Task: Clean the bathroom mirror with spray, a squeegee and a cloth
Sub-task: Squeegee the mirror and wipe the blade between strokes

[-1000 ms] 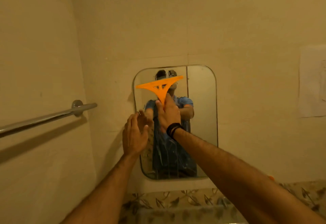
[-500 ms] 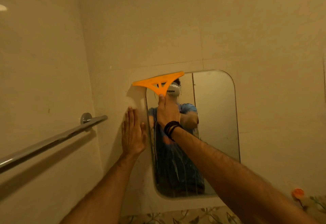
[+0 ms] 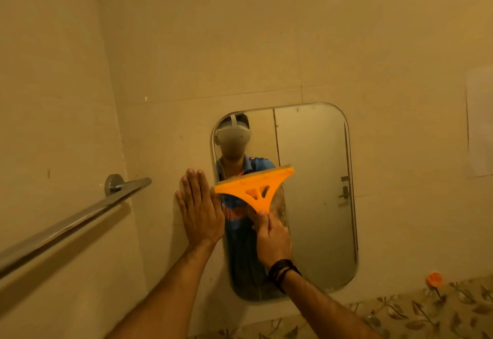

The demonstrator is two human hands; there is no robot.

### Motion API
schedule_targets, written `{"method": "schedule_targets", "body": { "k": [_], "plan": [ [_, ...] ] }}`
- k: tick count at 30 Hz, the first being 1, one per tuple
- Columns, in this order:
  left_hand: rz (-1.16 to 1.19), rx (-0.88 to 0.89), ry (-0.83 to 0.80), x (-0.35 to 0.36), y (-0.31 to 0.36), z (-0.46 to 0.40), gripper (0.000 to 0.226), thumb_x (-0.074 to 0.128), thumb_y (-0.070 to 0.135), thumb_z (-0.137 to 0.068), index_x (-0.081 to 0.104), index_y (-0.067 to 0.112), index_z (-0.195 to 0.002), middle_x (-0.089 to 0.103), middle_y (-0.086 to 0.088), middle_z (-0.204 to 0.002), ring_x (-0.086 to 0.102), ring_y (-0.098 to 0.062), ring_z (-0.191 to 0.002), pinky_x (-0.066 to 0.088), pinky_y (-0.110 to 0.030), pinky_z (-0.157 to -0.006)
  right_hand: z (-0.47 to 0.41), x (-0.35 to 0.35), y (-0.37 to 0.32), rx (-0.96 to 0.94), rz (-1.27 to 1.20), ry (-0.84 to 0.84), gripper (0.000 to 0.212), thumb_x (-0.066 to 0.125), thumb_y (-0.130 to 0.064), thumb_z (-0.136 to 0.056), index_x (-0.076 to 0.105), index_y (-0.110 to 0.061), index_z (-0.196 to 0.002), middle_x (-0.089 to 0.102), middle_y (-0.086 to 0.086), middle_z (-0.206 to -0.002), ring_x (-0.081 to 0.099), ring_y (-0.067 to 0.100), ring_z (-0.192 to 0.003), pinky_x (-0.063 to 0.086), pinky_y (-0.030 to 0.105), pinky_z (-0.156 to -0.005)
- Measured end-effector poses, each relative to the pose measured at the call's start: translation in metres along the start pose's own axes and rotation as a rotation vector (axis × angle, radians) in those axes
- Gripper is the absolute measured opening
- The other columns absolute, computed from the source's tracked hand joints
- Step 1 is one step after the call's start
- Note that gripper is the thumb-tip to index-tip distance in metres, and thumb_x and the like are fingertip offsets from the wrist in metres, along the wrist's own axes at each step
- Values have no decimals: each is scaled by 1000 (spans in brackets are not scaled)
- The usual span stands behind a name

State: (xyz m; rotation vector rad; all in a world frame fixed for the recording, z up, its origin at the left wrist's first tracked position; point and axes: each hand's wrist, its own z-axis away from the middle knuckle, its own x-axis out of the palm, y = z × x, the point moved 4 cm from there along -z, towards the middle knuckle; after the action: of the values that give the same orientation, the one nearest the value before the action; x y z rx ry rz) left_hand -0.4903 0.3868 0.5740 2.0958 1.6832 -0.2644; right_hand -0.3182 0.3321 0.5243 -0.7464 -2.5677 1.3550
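The right hand (image 3: 272,240) has its fingers curled tight around the short stem of the orange plastic T-shaped squeegee (image 3: 254,186), thumb pressed up along the handle. Above those fingers the blade edge lies tilted across the rounded-corner wall mirror (image 3: 317,200), its right end higher than its left; below them the glass is streaked wet. A dark braided wristband (image 3: 282,272) sits on that wrist. Just left of the squeegee's lower end, the left hand (image 3: 198,210) lies flat on the beige wall tile beside the mirror's edge, 4 fingers straight and pressed together, holding nothing. Further left of it juts a chrome towel bar (image 3: 80,221). No writing or brand can be read anywhere.
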Motion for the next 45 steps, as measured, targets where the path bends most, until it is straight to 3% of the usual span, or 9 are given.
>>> {"method": "schedule_targets", "body": {
  "k": [5,8,11,16,22,27,32,40,45],
  "plan": [
    [-33,26,-21,-1,-2,2,78,39,40,-103,-4,13,-161,-7,-14,-169,-3,-33,-157,7,-57,-126,8,-10,-2,-33,7,-14,41,31,-54,-97,59,-25,-89,66,5,-71,60,15,-57,54,36,-57],
    [-37,30,-14,-2,-2,2,73,31,41,-104,-5,14,-161,-7,-13,-169,-3,-32,-157,7,-57,-126,-4,-20,-23,-80,-85,41,46,31,-53,-96,59,-18,-83,57,-4,-64,55,4,-54,43,16,-47],
    [-29,53,-17,-2,-5,1,68,21,41,-104,-7,15,-161,-9,-12,-170,-4,-31,-157,7,-56,-126,-39,-29,-57,-141,-107,108,34,33,-49,-100,55,-25,-89,53,-11,-67,53,-2,-56,40,10,-46],
    [-25,46,-1,2,-10,-1,67,15,44,-104,-2,14,-162,-11,-10,-170,-5,-29,-157,6,-56,-126,-86,-22,-78,-140,24,10,40,30,-46,-104,58,-18,-94,53,-5,-70,53,11,-62,40,25,-55],
    [-33,71,49,3,-10,2,65,19,42,-105,3,14,-162,-5,-11,-170,-2,-30,-158,4,-54,-127,-41,-20,-24,-163,35,-1,37,30,-51,-100,56,-27,-90,49,-13,-71,47,-1,-56,30,10,-48],
    [-27,58,87,6,-10,2,64,23,39,-105,5,14,-162,-2,-11,-170,-1,-29,-158,5,-53,-127,11,-16,37,-67,98,-26,38,28,-57,-96,55,-37,-80,54,-4,-59,53,9,-53,43,28,-48],
    [-49,63,109,8,-11,4,64,25,38,-106,5,14,-162,-1,-12,-170,-1,-29,-158,6,-53,-127,41,-17,63,-32,150,-31,42,25,-59,-94,56,-35,-80,52,-7,-56,51,7,-48,40,22,-48],
    [-16,79,146,14,-15,2,69,30,42,-106,1,17,-163,-1,-11,-170,-1,-30,-158,4,-52,-127,-4,-29,-21,-223,31,83,34,35,-42,-103,60,-22,-96,50,-8,-60,48,6,-48,33,13,-41],
    [-66,86,195,20,-18,1,63,23,41,-107,3,18,-163,-1,-10,-170,1,-28,-158,6,-50,-127,-37,-25,-34,-200,187,53,40,32,-45,-103,57,-15,-105,54,-4,-75,46,-1,-55,27,18,-47]
  ]
}}
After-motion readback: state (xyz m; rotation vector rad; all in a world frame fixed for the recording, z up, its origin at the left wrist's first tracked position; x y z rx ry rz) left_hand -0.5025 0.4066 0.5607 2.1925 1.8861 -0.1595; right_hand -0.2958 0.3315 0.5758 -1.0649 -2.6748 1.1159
